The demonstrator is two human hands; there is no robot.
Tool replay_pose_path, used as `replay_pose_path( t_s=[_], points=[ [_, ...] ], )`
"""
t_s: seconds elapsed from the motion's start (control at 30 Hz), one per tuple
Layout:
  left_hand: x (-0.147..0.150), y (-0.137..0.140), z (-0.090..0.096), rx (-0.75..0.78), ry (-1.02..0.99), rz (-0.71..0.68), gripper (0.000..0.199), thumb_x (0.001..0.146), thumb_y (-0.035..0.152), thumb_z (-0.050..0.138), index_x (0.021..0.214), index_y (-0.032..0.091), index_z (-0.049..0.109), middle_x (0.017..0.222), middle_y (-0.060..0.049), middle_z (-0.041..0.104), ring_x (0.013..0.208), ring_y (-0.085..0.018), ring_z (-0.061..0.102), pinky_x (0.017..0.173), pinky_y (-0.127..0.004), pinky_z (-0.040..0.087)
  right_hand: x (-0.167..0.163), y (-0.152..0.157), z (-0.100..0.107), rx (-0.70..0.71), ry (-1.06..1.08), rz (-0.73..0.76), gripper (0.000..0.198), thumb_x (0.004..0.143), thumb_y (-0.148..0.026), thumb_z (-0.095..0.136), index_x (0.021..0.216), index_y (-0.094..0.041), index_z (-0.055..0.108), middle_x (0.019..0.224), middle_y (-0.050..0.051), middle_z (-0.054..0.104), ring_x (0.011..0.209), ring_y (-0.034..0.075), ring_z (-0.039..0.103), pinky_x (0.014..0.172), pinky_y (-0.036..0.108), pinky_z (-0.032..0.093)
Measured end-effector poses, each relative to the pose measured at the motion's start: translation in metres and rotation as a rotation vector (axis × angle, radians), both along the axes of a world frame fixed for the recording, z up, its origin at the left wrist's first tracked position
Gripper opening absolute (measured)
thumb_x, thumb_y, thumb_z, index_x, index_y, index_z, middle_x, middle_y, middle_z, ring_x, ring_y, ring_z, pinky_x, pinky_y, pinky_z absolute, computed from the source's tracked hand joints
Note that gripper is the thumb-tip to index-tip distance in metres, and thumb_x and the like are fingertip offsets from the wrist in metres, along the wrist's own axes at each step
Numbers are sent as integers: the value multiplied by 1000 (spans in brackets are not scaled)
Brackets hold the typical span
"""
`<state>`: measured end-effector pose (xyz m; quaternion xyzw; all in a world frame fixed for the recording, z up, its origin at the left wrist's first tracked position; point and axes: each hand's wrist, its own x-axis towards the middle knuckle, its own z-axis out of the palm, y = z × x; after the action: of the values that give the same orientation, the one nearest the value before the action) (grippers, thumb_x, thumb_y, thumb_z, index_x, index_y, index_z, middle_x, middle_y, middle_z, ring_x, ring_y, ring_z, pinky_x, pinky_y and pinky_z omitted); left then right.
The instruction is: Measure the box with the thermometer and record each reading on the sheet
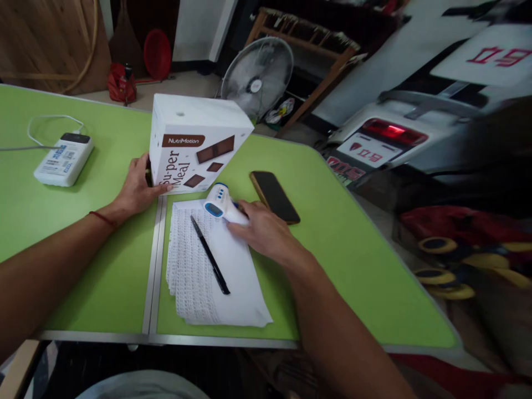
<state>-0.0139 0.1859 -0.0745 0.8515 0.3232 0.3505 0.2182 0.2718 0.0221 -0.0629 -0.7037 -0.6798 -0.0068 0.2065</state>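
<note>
My left hand (139, 185) grips the lower left edge of a white NutriMotion box (195, 144), its thumb lying on the printed front. The box stands on the green table. In my right hand (266, 227) is a white and blue infrared thermometer (222, 205), held by its handle above the top of a paper stack (233, 277). Small handwriting covers the left side of the sheets. A black pen (210, 256) lies slantwise across them. Just beyond my right hand a dark phone (275, 197) in a brownish case rests on the table.
A white power bank (64, 160) with a cable lies on the left of the green table (349, 266). A metal seam (153, 277) crosses the tabletop. Past the far edge stand a fan (260, 77) and a white scooter (386, 133). Yellow-edged slippers (444, 277) are at the right.
</note>
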Motion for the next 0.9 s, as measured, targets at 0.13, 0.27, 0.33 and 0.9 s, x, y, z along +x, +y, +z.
replay_pose_path(
  t_s=[0.13,0.27,0.33,0.9],
  points=[
    [3,-11,7,-150,-217,154,83,70,72,77,128,18,52,121,-14,59,115,-33,58,95,-55,54,-4,-3,12,126,145,-93,30,69,-33,74,97,-22,72,88,8,69,77,25,64,68,38,51],
    [6,-31,23,-242,-382,60,72,75,66,77,123,18,54,126,-16,64,115,-31,63,96,-53,56,-18,-16,33,224,333,-117,50,76,-38,68,123,-22,63,102,10,69,91,29,65,82,47,53],
    [7,-38,30,-300,-424,3,64,80,65,72,121,18,56,127,-15,66,115,-31,65,97,-53,57,-24,-21,38,262,403,-64,47,79,-37,66,124,-23,62,107,10,67,95,28,64,84,47,54],
    [7,-47,33,-305,-214,-78,63,79,68,71,119,19,64,114,-14,72,101,-31,69,82,-49,60,-81,-32,27,231,1200,89,34,75,-50,67,98,-24,65,72,2,61,59,17,53,54,34,47]
  ],
)
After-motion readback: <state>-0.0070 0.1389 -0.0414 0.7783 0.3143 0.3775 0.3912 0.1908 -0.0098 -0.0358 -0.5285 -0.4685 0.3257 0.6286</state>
